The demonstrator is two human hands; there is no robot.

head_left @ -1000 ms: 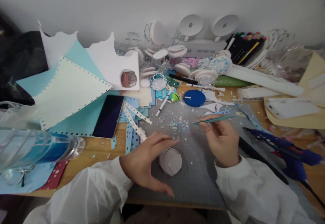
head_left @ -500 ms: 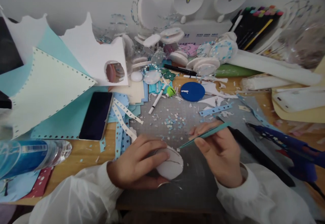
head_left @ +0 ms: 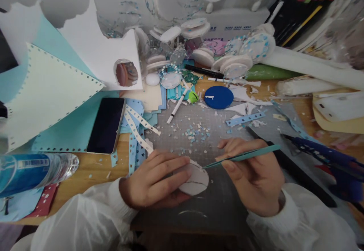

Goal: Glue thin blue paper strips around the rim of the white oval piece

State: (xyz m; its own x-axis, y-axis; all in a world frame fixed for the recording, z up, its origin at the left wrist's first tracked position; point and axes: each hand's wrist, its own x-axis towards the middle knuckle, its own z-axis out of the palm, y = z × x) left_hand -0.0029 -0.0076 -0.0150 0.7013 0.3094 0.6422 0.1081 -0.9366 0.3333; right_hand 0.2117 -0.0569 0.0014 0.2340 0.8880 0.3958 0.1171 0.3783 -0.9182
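wooden table (head_left: 123, 162), grey mat (head_left: 224, 194), paper bits (head_left: 196, 132) atop

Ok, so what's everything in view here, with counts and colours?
Disc: one, white, front centre
Tweezers: one, teal, right of centre
Mat: one, grey, centre
Small cutouts: many, blue and white, on the mat
Punched strips: several, white and blue, left of centre
Phone: one, dark-screened, left
Bottle: one, clear with blue, far left
Sheets: several, white, teal, pale green, left rear
Oval piece: one, blue, upper centre
Round pieces: many, mostly white, rear centre
Markers: many, black with coloured ends, right rear
Rolls: at least two, white, right rear
Glue gun: one, blue, right
Left hand: one, white-sleeved, on the disc
Right hand: one, white-sleeved, holding the tweezers
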